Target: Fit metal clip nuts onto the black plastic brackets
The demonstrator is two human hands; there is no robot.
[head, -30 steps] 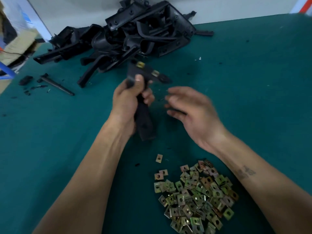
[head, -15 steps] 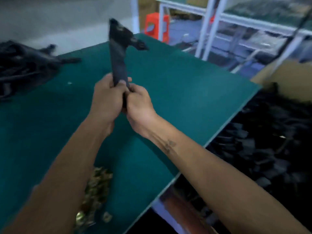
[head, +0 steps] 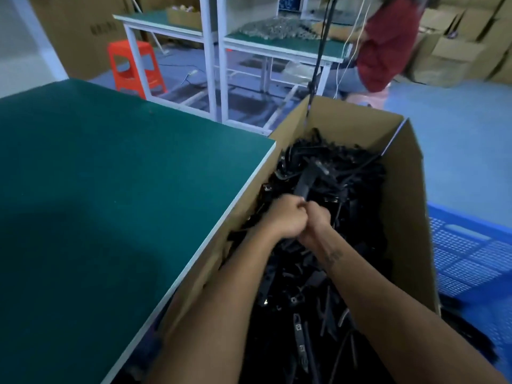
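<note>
Filling the right half of the view, a tall cardboard box stands against the white-edged rim of the green surface and is heaped with black plastic brackets, a few showing small metal clip nuts. Half a second ago both hands held one bracket upright above the surface; now the view has swung right and that bracket is over the heap inside the box, its crossbar end pointing away. The left hand and right hand are pressed together, fingers curled tight round its lower end. The near corner of the surface is bare. Beyond the box lie blue floor, a blue crate, white benches and an orange stool.
</note>
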